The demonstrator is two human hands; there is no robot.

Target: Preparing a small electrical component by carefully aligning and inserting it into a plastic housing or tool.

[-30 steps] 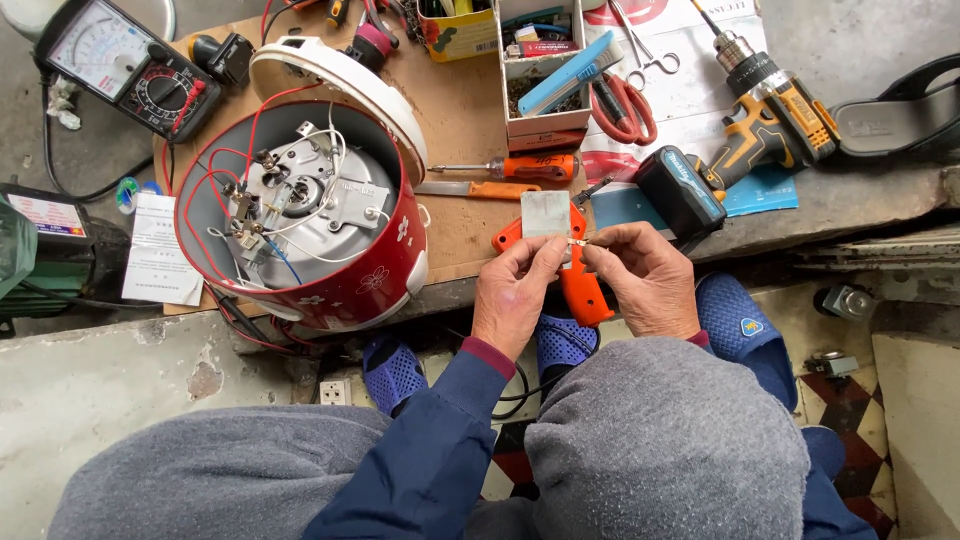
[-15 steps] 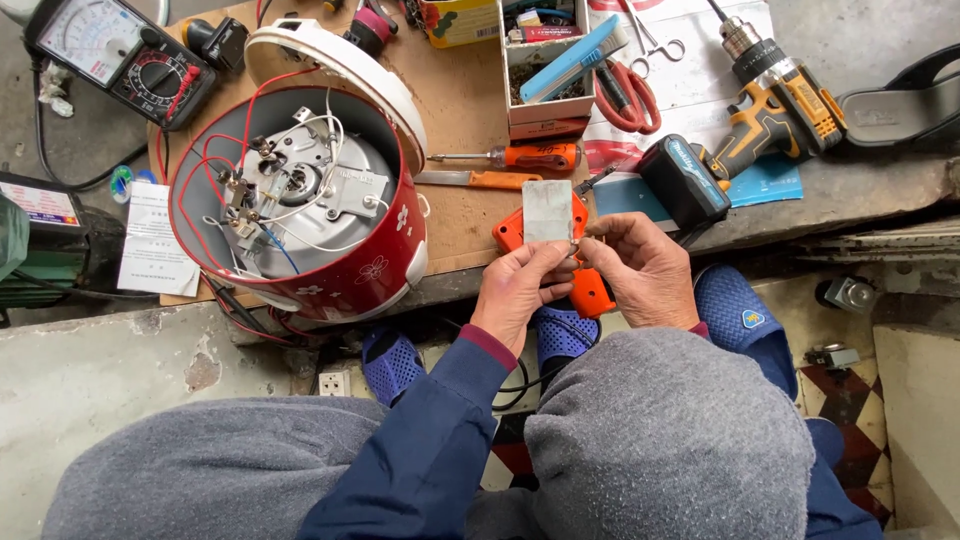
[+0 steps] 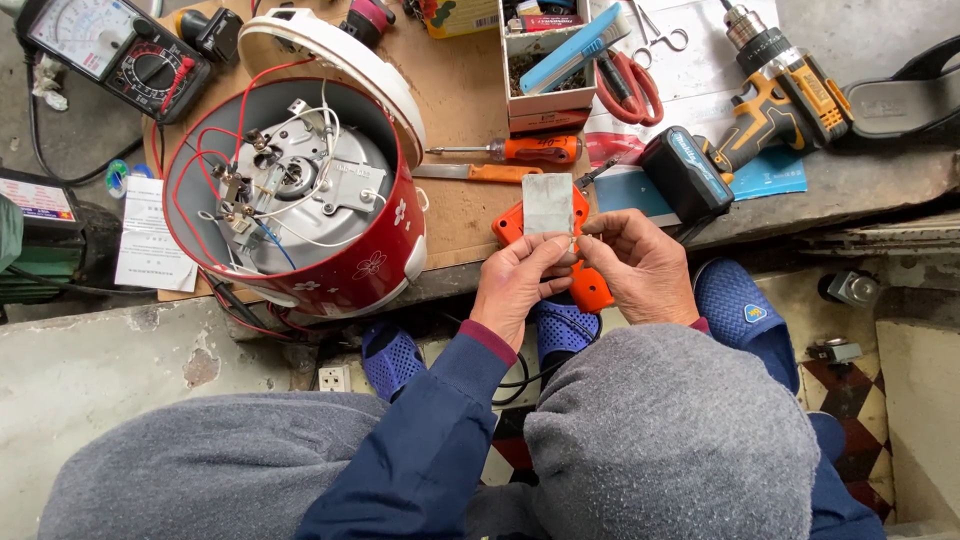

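- Pinching a small grey rectangular plate (image 3: 548, 204), the left hand (image 3: 515, 285) and the right hand (image 3: 640, 268) are meeting just above the bench edge, fingertips closed on the plate's lower edge and on a thin wire or lead that is showing between them.
- Sitting upright in that grip, the plate is hanging in front of an orange tool (image 3: 588, 283), which is lying on the wooden bench (image 3: 460, 110) directly behind the hands.
- Lying on its side to the left, the red cooker body (image 3: 300, 190) is showing its underside with the cover off; its heating plate and red, white and blue wires are exposed, so the opening-up part is looking done.
- Judging by the loose wires and the part held away from the cooker, the small piece is being worked on apart from the appliance, and refitting and closing up are looking like what is left.
- Waiting within reach are an orange-handled screwdriver (image 3: 520, 150), a yellow cordless drill (image 3: 770, 100), red-handled scissors (image 3: 630, 85) and an analogue meter (image 3: 105, 50); none is being touched.
- Whether the wire is joined to the plate or only being held against it, I cannot tell.
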